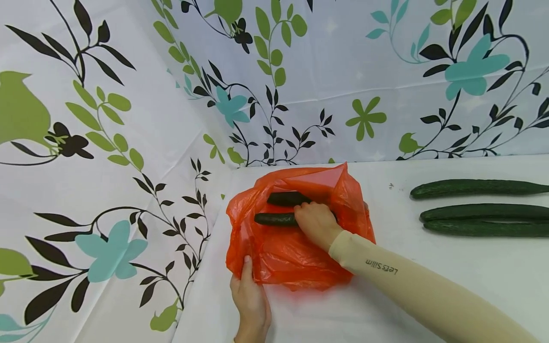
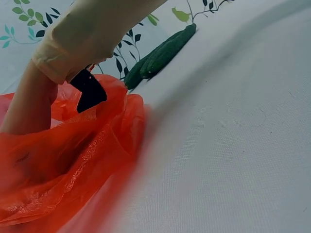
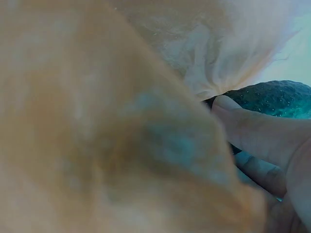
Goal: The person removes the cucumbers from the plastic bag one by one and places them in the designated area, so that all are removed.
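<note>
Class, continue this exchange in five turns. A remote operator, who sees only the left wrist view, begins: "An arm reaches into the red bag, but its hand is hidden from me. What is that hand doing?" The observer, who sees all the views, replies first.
Observer: The head view shows the right hand gripping a cucumber inside the red bag.
Operator: Is that the only one you can see in there?
Observer: No, a second cucumber lies in the bag, just beyond the gripped one.
Operator: And the left hand? My view doesn't show it.
Observer: In the head view, the left hand holds the bag at its near left edge.
</note>
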Demonstrator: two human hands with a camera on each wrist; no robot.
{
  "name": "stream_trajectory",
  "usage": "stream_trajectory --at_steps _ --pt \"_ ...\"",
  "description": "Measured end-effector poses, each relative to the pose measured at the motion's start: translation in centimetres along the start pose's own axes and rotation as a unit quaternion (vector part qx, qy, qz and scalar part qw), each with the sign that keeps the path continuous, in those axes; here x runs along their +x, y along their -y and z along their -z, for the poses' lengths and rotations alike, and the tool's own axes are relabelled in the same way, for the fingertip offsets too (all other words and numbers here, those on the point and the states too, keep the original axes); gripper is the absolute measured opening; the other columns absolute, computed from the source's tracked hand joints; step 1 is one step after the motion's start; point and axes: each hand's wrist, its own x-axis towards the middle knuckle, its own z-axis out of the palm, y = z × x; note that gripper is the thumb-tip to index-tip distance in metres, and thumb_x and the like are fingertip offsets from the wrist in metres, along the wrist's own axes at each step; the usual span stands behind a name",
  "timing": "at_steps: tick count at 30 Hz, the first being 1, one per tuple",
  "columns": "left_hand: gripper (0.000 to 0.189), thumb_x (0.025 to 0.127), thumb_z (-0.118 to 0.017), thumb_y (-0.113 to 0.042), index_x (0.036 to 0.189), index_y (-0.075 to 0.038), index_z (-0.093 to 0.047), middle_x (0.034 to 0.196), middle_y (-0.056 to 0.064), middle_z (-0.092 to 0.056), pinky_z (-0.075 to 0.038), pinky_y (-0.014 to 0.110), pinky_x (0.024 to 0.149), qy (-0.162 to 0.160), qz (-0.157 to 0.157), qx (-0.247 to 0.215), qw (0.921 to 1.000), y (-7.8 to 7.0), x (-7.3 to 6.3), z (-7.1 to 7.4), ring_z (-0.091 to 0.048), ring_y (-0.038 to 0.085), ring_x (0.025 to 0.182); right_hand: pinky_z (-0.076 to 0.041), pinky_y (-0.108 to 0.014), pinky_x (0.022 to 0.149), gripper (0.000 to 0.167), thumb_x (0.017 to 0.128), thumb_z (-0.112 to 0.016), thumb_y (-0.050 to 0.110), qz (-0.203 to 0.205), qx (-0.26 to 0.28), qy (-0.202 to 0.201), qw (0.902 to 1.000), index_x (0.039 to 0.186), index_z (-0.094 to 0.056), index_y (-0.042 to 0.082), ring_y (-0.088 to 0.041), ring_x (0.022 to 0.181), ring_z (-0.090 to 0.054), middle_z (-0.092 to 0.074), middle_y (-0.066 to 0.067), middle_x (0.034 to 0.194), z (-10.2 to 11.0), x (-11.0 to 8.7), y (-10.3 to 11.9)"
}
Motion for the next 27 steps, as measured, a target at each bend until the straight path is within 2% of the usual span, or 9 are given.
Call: stream_trajectory --at_steps 9,14,19,23,27 --pt "0.045 0.110 -0.043 -0.028 0.148 -0.006 -0.037 0.144 0.009 -0.045 -0.045 0.026 0.105 -0.004 -0.005 -0.002 1.0000 -0.2 0.0 0.1 -0.044 0.025 0.129 -0.061 -0.043 0.074 0.019 0.088 -0.079 0.009 0.025 0.043 -0.036 0.9981 0.102 -0.066 0.006 -0.026 0.078 -0.066 -0.068 -0.008 0.090 1.5 -1.7 -0.3" --pt "0.045 0.110 -0.043 -0.028 0.148 -0.005 -0.037 0.144 0.008 -0.045 -0.045 0.026 0.105 -0.011 0.000 -0.003 0.9999 -0.2 -0.1 0.1 -0.044 0.024 0.129 -0.059 -0.039 0.083 0.020 0.090 -0.077 0.010 0.030 0.090 -0.039 0.9947 0.105 -0.064 0.009 -0.023 0.085 -0.065 -0.069 -0.004 0.095 2.8 -2.7 -0.4" --pt "0.046 0.110 -0.043 -0.029 0.149 -0.006 -0.035 0.146 0.006 -0.044 -0.045 0.026 0.105 -0.013 0.004 0.000 0.9999 -0.3 0.0 0.1 -0.043 0.023 0.130 -0.058 -0.036 0.084 0.020 0.092 -0.073 0.009 0.037 0.146 -0.042 0.9877 0.109 -0.063 0.010 -0.019 0.088 -0.065 -0.068 -0.001 0.096 4.2 -3.8 -0.7" --pt "0.046 0.110 -0.043 -0.029 0.150 -0.007 -0.033 0.147 0.006 -0.043 -0.044 0.027 0.106 -0.010 0.001 -0.002 0.9999 -0.4 0.0 0.1 -0.042 0.023 0.132 -0.055 -0.034 0.091 0.032 0.089 -0.078 0.010 0.059 0.210 -0.046 0.9749 0.116 -0.063 0.014 -0.016 0.098 -0.063 -0.067 0.004 0.103 4.9 -4.9 -1.2" --pt "0.046 0.110 -0.042 -0.028 0.150 -0.007 -0.033 0.147 0.006 -0.042 -0.043 0.027 0.107 -0.003 -0.003 -0.003 1.0000 -0.4 0.0 0.1 -0.041 0.023 0.133 -0.052 -0.034 0.098 0.043 0.087 -0.081 0.013 0.068 0.297 -0.037 0.9518 0.124 -0.061 0.019 -0.011 0.108 -0.061 -0.065 0.009 0.112 5.7 -6.0 -1.7"
